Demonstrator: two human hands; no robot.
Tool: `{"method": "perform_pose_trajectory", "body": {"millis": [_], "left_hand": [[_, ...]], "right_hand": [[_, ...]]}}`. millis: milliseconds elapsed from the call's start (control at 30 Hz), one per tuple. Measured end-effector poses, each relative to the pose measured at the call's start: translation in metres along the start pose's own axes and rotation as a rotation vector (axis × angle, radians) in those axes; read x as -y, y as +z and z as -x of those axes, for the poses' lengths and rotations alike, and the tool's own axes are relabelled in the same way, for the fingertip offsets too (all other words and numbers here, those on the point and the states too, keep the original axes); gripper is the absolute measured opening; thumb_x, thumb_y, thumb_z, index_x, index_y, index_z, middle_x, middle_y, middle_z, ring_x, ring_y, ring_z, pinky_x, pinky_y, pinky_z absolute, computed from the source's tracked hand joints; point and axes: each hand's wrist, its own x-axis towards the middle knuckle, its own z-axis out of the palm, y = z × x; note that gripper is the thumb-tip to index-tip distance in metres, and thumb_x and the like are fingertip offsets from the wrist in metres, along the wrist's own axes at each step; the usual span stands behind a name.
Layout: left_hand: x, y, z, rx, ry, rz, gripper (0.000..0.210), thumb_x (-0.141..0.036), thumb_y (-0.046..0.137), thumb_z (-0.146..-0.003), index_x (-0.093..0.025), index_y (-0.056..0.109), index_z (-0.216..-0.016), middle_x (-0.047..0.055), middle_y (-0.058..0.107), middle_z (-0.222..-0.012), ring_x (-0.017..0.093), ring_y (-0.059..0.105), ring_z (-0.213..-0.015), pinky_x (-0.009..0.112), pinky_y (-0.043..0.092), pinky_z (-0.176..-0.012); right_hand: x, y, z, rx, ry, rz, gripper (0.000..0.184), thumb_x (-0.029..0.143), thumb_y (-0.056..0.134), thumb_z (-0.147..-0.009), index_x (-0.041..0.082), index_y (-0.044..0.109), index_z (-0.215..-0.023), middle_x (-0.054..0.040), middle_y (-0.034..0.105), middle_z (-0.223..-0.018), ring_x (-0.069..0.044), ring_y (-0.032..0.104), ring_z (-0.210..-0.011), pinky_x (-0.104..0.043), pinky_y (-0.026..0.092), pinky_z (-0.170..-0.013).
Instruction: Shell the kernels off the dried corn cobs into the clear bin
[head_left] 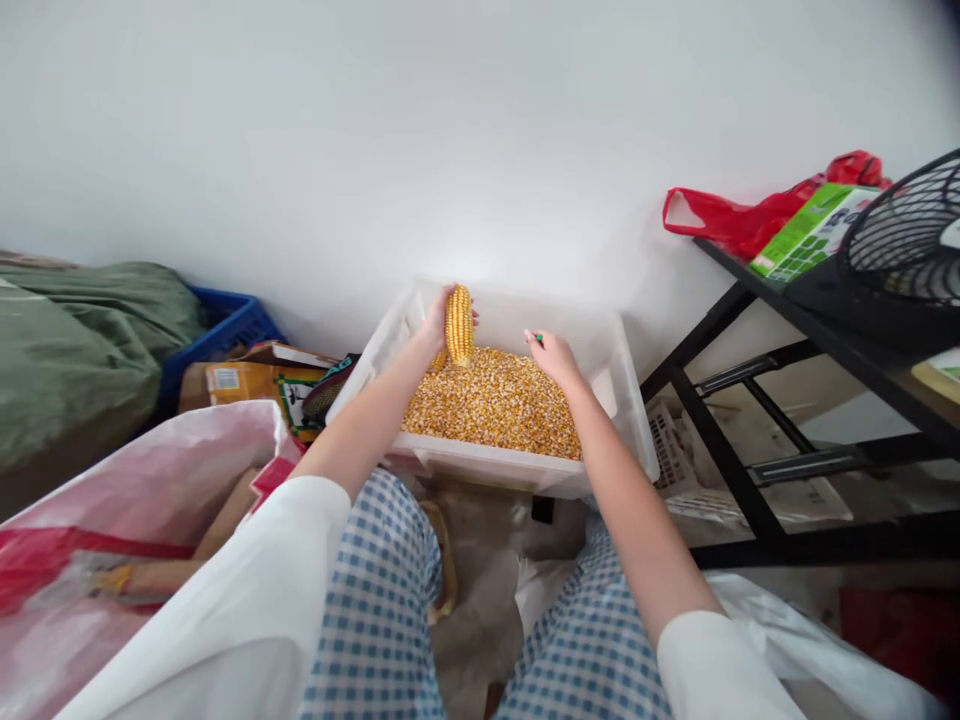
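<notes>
An ear of corn (460, 328), yellow and full of kernels, stands nearly upright in my left hand (439, 318), whose fingers wrap behind it. My right hand (553, 356) is closed on a small object with a green part (538, 340); most of it is hidden by the fingers, so its kind does not show. Both hands are over a whitish plastic bin (487, 462), my right hand apart from the ear. Loose corn kernels (495, 408) cover the bin's bottom. Part of another ear (439, 362) shows below my left hand.
To the left are a white and red woven sack (225, 440), a blue crate (232, 318) and a green cloth cover (82, 350). On the right a black metal rack (720, 460) carries a fan (911, 235), a green-white box (806, 235) and a red plastic bag (739, 222). A white wall stands behind.
</notes>
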Motion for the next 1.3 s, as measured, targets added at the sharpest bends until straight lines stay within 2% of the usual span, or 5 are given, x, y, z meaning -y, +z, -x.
{"method": "perform_pose_trajectory", "body": {"millis": [133, 400, 833, 1067, 1300], "left_hand": [[0.0, 0.0, 0.0, -0.008, 0.057, -0.001, 0.047, -0.053, 0.041, -0.073, -0.016, 0.057, -0.097, 0.007, 0.062, -0.059, 0.021, 0.061, -0.063, 0.031, 0.047, -0.057], [0.005, -0.004, -0.002, 0.05, 0.026, -0.014, 0.05, -0.056, 0.043, -0.071, -0.015, 0.057, -0.097, 0.008, 0.062, -0.059, 0.021, 0.06, -0.062, 0.03, 0.046, -0.056], [0.012, -0.008, -0.016, 0.193, 0.062, -0.11, 0.046, -0.055, 0.043, -0.071, -0.014, 0.057, -0.087, 0.007, 0.062, -0.06, 0.017, 0.058, -0.051, 0.027, 0.042, -0.048], [0.017, -0.016, -0.017, 0.13, 0.047, -0.125, 0.048, -0.056, 0.042, -0.071, -0.014, 0.057, -0.09, 0.007, 0.063, -0.061, 0.017, 0.059, -0.054, 0.026, 0.044, -0.052], [0.018, -0.018, -0.014, 0.144, 0.023, -0.153, 0.048, -0.056, 0.042, -0.071, -0.013, 0.056, -0.086, 0.007, 0.062, -0.061, 0.016, 0.058, -0.051, 0.026, 0.043, -0.05]], "right_hand": [[0.0, -0.001, -0.003, 0.032, -0.018, 0.068, 0.047, 0.049, 0.024, -0.085, 0.017, 0.059, -0.086, -0.0047, 0.058, -0.065, -0.014, 0.049, -0.06, -0.022, 0.029, -0.057], [-0.002, 0.008, -0.001, 0.117, -0.037, 0.077, 0.05, 0.051, 0.021, -0.085, 0.017, 0.058, -0.084, -0.0048, 0.06, -0.069, -0.013, 0.05, -0.06, -0.022, 0.029, -0.056], [0.0, 0.013, -0.012, 0.26, -0.03, 0.312, 0.048, 0.048, 0.021, -0.086, 0.018, 0.057, -0.095, -0.0112, 0.063, -0.089, -0.02, 0.057, -0.079, -0.025, 0.034, -0.063], [0.0, 0.016, -0.01, 0.302, -0.035, 0.284, 0.047, 0.047, 0.023, -0.086, 0.017, 0.058, -0.095, -0.0116, 0.063, -0.093, -0.019, 0.056, -0.082, -0.025, 0.035, -0.066], [0.002, 0.014, -0.008, 0.323, -0.023, 0.296, 0.046, 0.046, 0.024, -0.086, 0.017, 0.058, -0.095, -0.0119, 0.062, -0.093, -0.02, 0.056, -0.082, -0.025, 0.036, -0.066]]}}
